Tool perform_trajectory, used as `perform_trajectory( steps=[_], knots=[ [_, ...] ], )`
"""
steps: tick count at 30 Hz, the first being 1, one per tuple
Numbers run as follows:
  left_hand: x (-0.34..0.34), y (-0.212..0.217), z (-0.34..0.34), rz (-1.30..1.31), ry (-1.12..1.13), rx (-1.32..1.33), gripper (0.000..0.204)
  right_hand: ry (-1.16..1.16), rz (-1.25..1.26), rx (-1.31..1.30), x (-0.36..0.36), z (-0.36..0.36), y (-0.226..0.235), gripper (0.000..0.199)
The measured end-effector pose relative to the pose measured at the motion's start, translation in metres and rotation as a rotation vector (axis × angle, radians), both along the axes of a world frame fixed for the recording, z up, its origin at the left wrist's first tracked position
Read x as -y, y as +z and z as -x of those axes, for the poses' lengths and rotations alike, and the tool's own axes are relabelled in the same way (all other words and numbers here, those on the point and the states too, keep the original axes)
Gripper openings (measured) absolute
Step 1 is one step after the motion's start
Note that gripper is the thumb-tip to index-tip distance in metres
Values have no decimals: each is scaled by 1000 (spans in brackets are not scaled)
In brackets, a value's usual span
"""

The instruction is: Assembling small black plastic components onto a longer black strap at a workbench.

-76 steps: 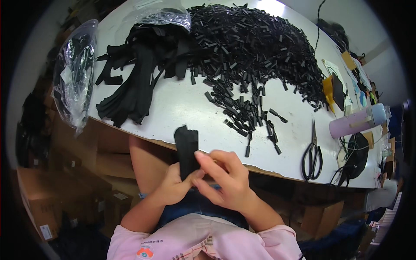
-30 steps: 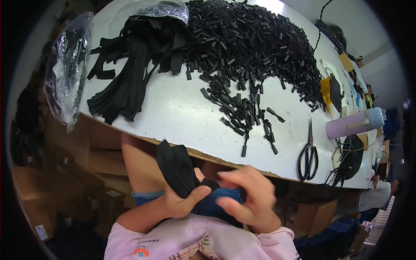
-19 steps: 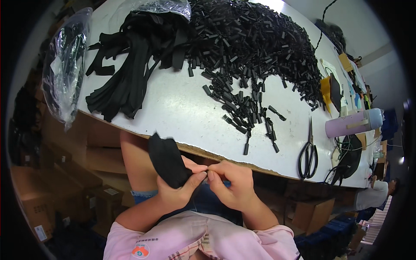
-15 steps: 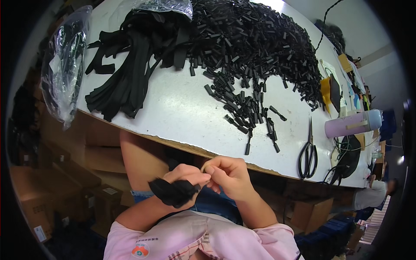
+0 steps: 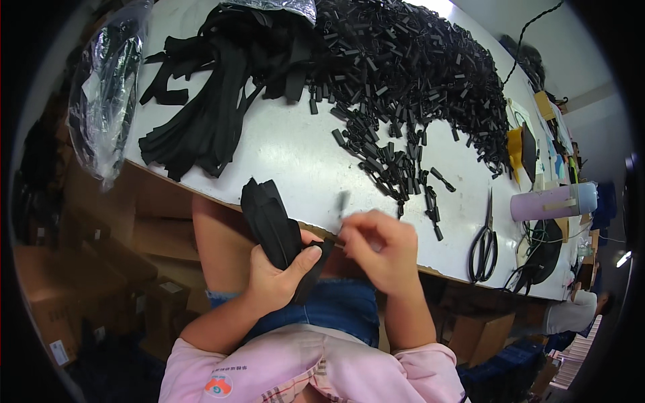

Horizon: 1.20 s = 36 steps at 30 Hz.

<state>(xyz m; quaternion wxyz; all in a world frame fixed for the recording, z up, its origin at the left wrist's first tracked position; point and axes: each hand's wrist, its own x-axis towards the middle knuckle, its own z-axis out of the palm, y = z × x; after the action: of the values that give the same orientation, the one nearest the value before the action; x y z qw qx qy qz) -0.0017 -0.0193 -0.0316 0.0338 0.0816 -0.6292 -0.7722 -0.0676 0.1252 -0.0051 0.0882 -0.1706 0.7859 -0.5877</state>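
Black strap [image 5: 274, 225] — under left thumb [image 5: 306, 258].

A bundle of black straps [image 5: 272, 225] is sitting in the left hand [image 5: 279, 279], just off the near edge of the tabletop [image 5: 295, 151]. The bundle is flat and dark, several layers stacked together, and it is leaning up and to the left, its far end rising over the tabletop's edge. Its near end is bending under the thumb and poking out to the right. A small black piece [image 5: 343, 203] is showing blurred at the fingers [image 5: 349, 232] of the right hand [image 5: 379, 248], slim and roughly upright, just right of the bundle; its exact shape is too smeared to tell.
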Motion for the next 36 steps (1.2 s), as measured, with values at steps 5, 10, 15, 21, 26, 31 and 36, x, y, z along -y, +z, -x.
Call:
perform_trajectory(
  steps=[5,10,15,21,26,31,36],
  knots=[
    [-8,3,3,-2,-48,-77,9,133,134,-73,-9,-15,-2,13],
    [-13,7,2,-2,-89,-59,8,160,35,-227,-15,-15,0,16],
    [-13,7,0,-8,-64,-16,11,110,11,-398,-12,-20,-2,17],
    [-16,8,0,4,-4,-166,17,-73,279,-64,-3,-39,-19,8],
    [-12,13,-1,-107,-41,-95,15,46,634,356,-7,-34,-25,6],
    [-8,10,-3,-239,-158,55,16,176,693,758,-16,-27,-20,6],
    [-10,9,0,-113,-96,-74,15,-37,579,490,-3,-37,-17,5]
  ],
)
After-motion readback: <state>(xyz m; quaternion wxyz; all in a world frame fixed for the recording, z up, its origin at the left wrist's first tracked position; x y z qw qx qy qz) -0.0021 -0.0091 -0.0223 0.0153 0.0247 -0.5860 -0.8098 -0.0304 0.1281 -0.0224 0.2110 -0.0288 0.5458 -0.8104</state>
